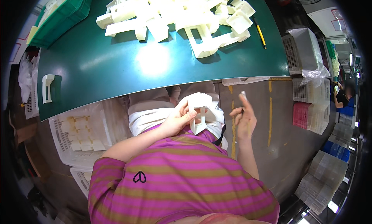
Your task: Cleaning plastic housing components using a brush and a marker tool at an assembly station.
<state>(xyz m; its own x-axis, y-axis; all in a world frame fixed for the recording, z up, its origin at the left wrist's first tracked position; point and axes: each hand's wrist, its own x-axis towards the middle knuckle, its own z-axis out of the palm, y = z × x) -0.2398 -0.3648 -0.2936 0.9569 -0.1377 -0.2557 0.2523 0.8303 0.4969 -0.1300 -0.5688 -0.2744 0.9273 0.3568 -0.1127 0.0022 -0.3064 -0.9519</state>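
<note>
The person sits at a dark green worktable [116, 69], wearing a magenta and olive striped shirt [182, 177]. The left hand [176, 119] is held over the lap, below the table's near edge, with its fingers and thumb closed around a white moulded plastic frame part [198, 117]; the thumb presses across the frame's left bar, and the part stands roughly upright with its open windows facing the person. A white cloth or bag [209, 107] lies on the lap just behind the held part. The right hand [244, 119] is raised to the right of the part, apart from it, palm turned inward and fingers loosely spread; a small pale object sits at the tip of one finger [243, 94], too small to identify. On the far side of the table rests a heap of white plastic frame parts [182, 14] of the same kind, with a yellow-handled tool [260, 34] lying just beside it to the right. A single white frame part [47, 88] lies near the table's left end. A clear plastic crate holding pale moulded pieces [77, 134] stands on the floor under the table's left side, and a green plastic crate [62, 14] sits on the far left corner.
</note>
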